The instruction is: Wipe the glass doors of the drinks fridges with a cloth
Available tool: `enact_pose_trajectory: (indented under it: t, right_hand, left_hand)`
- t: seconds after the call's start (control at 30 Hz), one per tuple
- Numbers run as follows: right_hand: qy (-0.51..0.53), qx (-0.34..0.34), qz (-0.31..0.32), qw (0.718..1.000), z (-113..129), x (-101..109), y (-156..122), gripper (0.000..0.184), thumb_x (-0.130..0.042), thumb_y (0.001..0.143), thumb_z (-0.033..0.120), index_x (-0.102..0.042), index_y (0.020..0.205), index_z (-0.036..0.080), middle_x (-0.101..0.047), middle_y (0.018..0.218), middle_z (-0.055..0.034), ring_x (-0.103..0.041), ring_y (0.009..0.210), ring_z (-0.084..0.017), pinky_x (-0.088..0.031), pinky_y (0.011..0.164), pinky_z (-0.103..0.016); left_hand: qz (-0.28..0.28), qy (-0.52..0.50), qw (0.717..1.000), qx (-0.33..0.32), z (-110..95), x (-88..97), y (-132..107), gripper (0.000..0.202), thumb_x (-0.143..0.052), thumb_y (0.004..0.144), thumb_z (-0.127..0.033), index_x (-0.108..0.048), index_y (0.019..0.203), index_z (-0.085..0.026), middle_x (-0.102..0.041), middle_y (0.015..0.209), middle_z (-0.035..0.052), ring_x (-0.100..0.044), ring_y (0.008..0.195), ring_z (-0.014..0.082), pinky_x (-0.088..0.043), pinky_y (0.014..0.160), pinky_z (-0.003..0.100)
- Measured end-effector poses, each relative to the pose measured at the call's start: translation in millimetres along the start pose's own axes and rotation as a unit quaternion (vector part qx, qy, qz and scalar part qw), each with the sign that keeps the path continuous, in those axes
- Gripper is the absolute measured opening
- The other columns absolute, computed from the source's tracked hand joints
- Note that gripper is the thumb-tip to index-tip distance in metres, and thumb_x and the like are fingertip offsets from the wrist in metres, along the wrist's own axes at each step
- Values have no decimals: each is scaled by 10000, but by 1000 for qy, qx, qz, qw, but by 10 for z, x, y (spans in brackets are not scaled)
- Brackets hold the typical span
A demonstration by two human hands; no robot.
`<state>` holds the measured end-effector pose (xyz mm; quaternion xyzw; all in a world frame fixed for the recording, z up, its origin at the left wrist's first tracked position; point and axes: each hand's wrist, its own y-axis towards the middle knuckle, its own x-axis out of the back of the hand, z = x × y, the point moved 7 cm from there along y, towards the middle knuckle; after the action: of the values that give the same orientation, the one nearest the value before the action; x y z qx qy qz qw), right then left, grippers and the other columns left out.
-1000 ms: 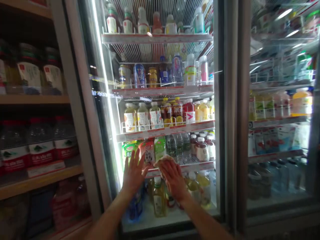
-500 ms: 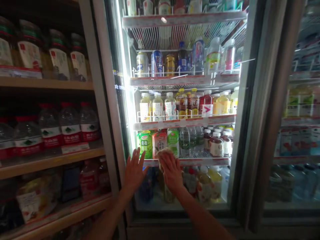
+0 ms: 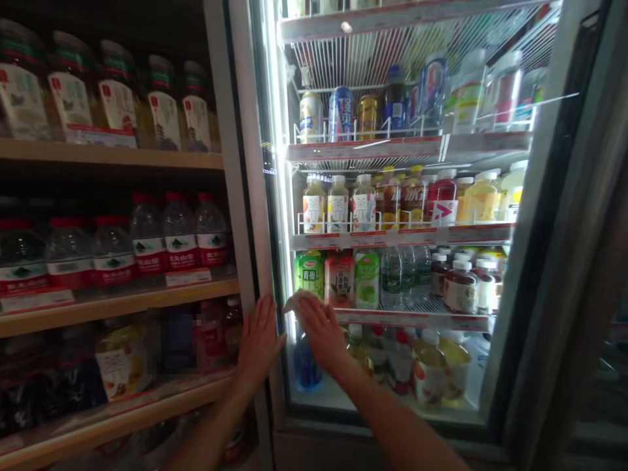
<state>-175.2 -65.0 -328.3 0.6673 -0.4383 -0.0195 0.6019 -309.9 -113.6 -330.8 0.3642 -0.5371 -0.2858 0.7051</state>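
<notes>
Pressing a pale cloth [image 3: 298,301] flat to the cooler's glass door [image 3: 471,386], low at its left edge, the right hand [image 3: 321,332] has its grip holding the cloth under the palm. The left hand [image 3: 260,337], grip wide with fingers spread, lies on the door frame [image 3: 243,196] just beside. Drink bottles [image 3: 338,280] stand behind the glass; water bottles [image 3: 179,239] fill the shelf [image 3: 147,301] at left.

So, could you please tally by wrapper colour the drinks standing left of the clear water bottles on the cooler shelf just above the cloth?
Green-wrapped drinks: 2
Red-wrapped drink: 1
Total: 3, on the shelf above the cloth.
</notes>
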Motion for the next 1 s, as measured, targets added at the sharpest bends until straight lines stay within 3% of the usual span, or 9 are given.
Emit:
enact_pose_trajectory:
  t: [0.13, 0.23, 0.33, 0.43, 0.53, 0.7, 0.77, 0.9, 1.0]
  right_hand:
    - [33, 127, 44, 990, 445, -274, 84, 509, -390, 867, 139, -376, 1376, 158, -391, 1440, -43, -269, 1367, -165, -262, 1111, -379]
    - [8, 130, 18, 991, 238, -92, 83, 484, -387, 875, 145, -411, 1357, 193, -393, 1439, -14, -255, 1373, -165, -137, 1154, -402]
    - [-48, 21, -38, 998, -373, 318, -7, 509, -381, 882, 144, -375, 1383, 236, -390, 1440, 5, -198, 1395, -182, 21, 1155, -444]
    - [-105, -130, -109, 980, -942, 705, -203, 552, -393, 890, 167, -288, 1425, 251, -383, 1443, -43, -181, 1402, -208, -22, 1136, -493]
    - [-128, -203, -132, 962, -990, 768, -323, 568, -390, 885, 166, -267, 1436, 223, -348, 1459, -81, -142, 1411, -232, -88, 1123, -505]
    - [-71, -4, -27, 997, -483, 455, -199, 491, -406, 894, 210, -379, 1380, 274, -410, 1427, 13, -167, 1403, -167, 14, 1154, -432]
    - [-79, -17, -45, 996, -725, 601, -253, 501, -410, 900, 215, -351, 1394, 274, -431, 1413, 1, -199, 1393, -164, 24, 1150, -436]
    - [-151, -189, -195, 950, -1634, 1183, -524, 559, -401, 904, 208, -246, 1440, 258, -357, 1457, -74, -246, 1380, -233, -96, 1119, -503]
    - [-162, -250, -228, 927, -1793, 1295, -596, 573, -393, 897, 207, -233, 1446, 243, -276, 1492, -100, -219, 1387, -268, -164, 1095, -516]
  left_hand:
    - [-12, 5, 1000, -3, 123, 35, -37, 610, -402, 851, -328, -284, 1408, -110, -326, 1451, 191, -309, 1350, 291, -266, 1077, 520]
    - [-16, 0, 1000, -2, 177, 87, -36, 614, -404, 848, -335, -289, 1404, -102, -321, 1450, 201, -313, 1347, 299, -270, 1073, 522]
    - [-23, 1, 1000, 12, 165, 128, 6, 640, -420, 849, -354, -256, 1414, -100, -301, 1458, 209, -298, 1353, 302, -271, 1071, 517]
    - [-35, -6, 999, 5, 56, 137, 99, 671, -432, 857, -377, -206, 1429, -108, -300, 1459, 209, -273, 1365, 297, -271, 1072, 512]
    - [-47, -36, 998, -4, -129, 124, 239, 706, -444, 860, -422, -174, 1438, -120, -271, 1474, 204, -236, 1379, 292, -251, 1084, 508]
    - [-61, -67, 996, -9, -393, 139, 442, 722, -442, 866, -460, -154, 1444, -138, -258, 1481, 200, -194, 1391, 297, -214, 1093, 531]
    - [-62, -67, 996, -8, -391, 161, 476, 720, -445, 866, -460, -160, 1444, -139, -257, 1482, 197, -193, 1392, 298, -208, 1094, 536]
    - [-60, -62, 996, -3, -345, 209, 541, 715, -472, 856, -450, -202, 1437, -132, -244, 1485, 200, -197, 1389, 310, -196, 1097, 544]
    - [-62, -68, 996, -8, -474, 256, 660, 728, -502, 843, -452, -211, 1438, -150, -231, 1493, 186, -179, 1394, 308, -175, 1102, 550]
